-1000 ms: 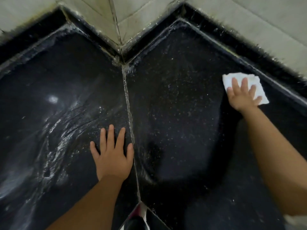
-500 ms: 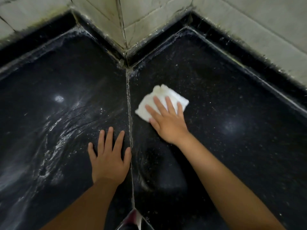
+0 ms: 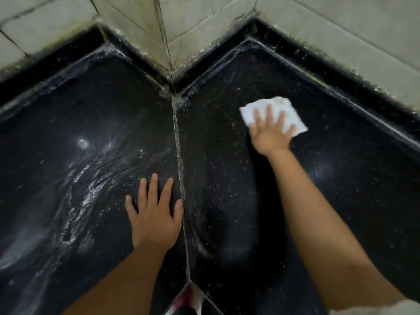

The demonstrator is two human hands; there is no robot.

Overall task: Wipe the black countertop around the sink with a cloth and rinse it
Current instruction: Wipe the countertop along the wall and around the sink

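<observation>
Our right hand [image 3: 270,133] lies flat with fingers spread, pressing the white cloth [image 3: 273,114] onto the wet black tabletop [image 3: 227,178]. Our left hand [image 3: 155,214], also flat and holding nothing, rests beside the seam [image 3: 179,169], nearer us than the cloth.
</observation>
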